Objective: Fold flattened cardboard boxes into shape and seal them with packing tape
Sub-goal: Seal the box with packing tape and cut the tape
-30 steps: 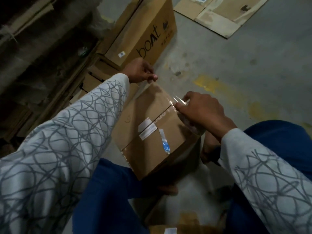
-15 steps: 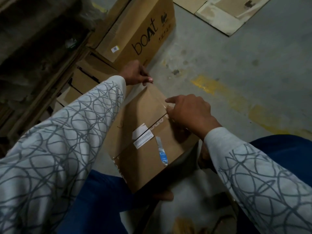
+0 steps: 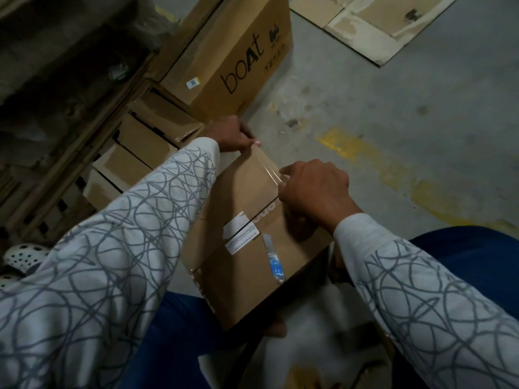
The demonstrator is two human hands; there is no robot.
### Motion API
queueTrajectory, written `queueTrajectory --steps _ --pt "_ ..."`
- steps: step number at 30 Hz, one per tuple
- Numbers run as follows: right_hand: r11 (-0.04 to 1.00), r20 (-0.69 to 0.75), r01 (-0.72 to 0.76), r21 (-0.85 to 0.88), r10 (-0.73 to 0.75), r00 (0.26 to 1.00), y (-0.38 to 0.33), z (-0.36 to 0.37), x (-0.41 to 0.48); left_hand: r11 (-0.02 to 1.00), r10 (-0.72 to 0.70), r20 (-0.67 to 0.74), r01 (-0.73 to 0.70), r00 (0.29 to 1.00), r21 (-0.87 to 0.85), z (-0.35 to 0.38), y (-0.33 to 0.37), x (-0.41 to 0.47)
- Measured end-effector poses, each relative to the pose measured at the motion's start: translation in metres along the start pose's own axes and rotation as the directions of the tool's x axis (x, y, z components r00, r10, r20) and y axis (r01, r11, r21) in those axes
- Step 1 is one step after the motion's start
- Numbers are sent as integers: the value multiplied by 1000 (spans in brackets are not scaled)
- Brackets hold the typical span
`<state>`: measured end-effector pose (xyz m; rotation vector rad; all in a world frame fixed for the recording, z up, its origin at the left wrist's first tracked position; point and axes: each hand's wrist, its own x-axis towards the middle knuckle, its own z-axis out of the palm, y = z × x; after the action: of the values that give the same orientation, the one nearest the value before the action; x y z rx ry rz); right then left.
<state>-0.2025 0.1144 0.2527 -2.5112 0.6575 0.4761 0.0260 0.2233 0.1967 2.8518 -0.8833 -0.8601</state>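
Observation:
A small brown cardboard box (image 3: 247,265) rests between my knees, its top flaps closed, with white labels and a blue scrap of tape on top. A strip of clear packing tape (image 3: 266,165) stretches along the box's far edge. My left hand (image 3: 236,136) pinches the tape's far end at the box's far corner. My right hand (image 3: 311,189) has curled fingers pressing the tape's other end onto the box's right edge. Any tape roll is hidden.
A large brown box printed "boat" (image 3: 233,51) stands just beyond the left hand. Several smaller boxes (image 3: 140,153) are stacked at left beside dark shelving. Flattened cardboard (image 3: 373,23) lies on the concrete floor at top right. A white perforated shoe (image 3: 22,256) sits at far left.
The right hand moved from above the seam to the box's right edge, laying the tape down. The left hand stayed on the tape end at the far corner.

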Motion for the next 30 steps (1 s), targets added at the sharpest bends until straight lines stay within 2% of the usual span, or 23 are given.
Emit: queueTrajectory --steps 3,5,7,8,10,12,14,16,17,19,22,26,30 --pt "1000 -2 8 5 -8 1000 -5 0 1 936 -146 -131 179 981 303 -3 17 -3" --pt "1000 -3 7 -3 -7 1000 -6 0 0 866 -217 -225 294 950 405 0 31 -9" --pt "1000 8 10 -17 -10 1000 -6 0 -1 818 -282 -251 369 926 441 6 35 -18" --pt "1000 13 12 -18 -11 1000 -5 -1 -2 824 -315 -273 404 909 397 10 31 -21" --pt "1000 12 13 -22 -13 1000 -3 -1 -3 903 -304 -391 394 869 173 19 18 -30" --pt "999 5 15 -28 -15 1000 -2 -1 -3 976 -211 -519 209 828 -63 33 11 -38" --pt "1000 1 15 -24 -15 1000 -3 -1 -2 968 -164 -461 53 872 -244 49 15 -43" --pt "999 -5 15 -36 -16 1000 -4 -2 -2 917 -118 -331 -25 936 -397 66 19 -47" --pt "999 -8 16 -46 -16 1000 -5 -2 -3 894 -117 -319 -40 940 -446 72 20 -49" --pt "999 -14 15 -48 -16 1000 -6 -1 -3 871 -170 -359 -30 918 -491 80 20 -50" --pt "1000 -11 -1 18 1 1000 0 -2 -2 894 -256 -358 80 898 -440 82 21 -44" --pt "995 3 -10 102 9 1000 13 -7 -5 896 -275 -337 112 901 -430 80 25 -42" --pt "998 23 11 60 -12 1000 22 -7 -19 899 -273 -340 113 900 -423 80 26 -45"
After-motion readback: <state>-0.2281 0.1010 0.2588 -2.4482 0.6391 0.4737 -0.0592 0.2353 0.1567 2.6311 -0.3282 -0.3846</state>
